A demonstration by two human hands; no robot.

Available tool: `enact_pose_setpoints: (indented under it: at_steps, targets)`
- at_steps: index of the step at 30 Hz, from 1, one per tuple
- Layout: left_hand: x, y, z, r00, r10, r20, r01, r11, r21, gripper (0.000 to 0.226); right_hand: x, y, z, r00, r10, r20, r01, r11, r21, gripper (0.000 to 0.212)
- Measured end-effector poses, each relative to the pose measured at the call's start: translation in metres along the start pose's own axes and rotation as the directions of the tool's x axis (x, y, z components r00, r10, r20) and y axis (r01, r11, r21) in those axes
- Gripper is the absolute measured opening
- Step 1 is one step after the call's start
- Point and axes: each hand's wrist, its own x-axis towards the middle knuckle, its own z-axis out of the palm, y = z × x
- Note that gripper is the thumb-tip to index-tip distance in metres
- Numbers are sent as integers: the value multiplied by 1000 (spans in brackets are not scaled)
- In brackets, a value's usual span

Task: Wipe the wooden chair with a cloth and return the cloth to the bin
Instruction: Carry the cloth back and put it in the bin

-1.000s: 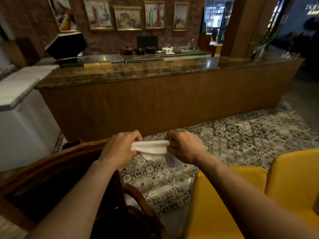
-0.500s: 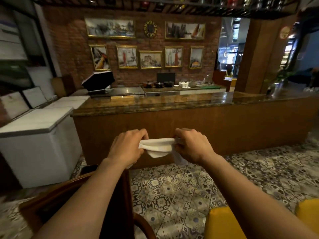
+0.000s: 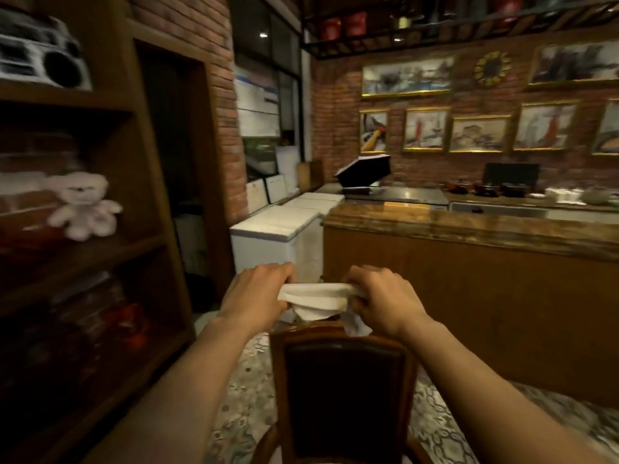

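A white cloth (image 3: 316, 298) is stretched between my two hands at chest height. My left hand (image 3: 256, 294) grips its left end and my right hand (image 3: 382, 301) grips its right end, where a loose corner hangs down. Directly below the cloth stands the wooden chair (image 3: 279, 370), its dark padded back facing me and its top rail just under the cloth. No bin shows in this view.
A tall wooden shelf unit (image 3: 144, 195) with a white teddy bear (image 3: 83, 205) fills the left. White chest freezers (image 3: 278, 229) stand beyond the chair. A long wooden bar counter (image 3: 469, 262) runs along the right. The floor (image 3: 241, 413) is patterned tile.
My view has swung left and up: the shelf unit has come into sight, the yellow seat has gone, and the chair back now sits centred below my hands. Both hands keep hold of the cloth.
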Motion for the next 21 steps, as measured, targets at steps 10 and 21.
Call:
enact_pose_setpoints:
  at_steps: [10, 21]
  targets:
    - [-221, -237, -166, 874, -472, -112, 484, 864, 136, 29, 88, -339, 85, 890, -456, 4, 443, 867, 229, 27]
    - [-520, -349, -300, 566, -772, -290, 817, 478, 323, 30, 27, -687, 156, 602, -798, -8, 696, 520, 494, 24]
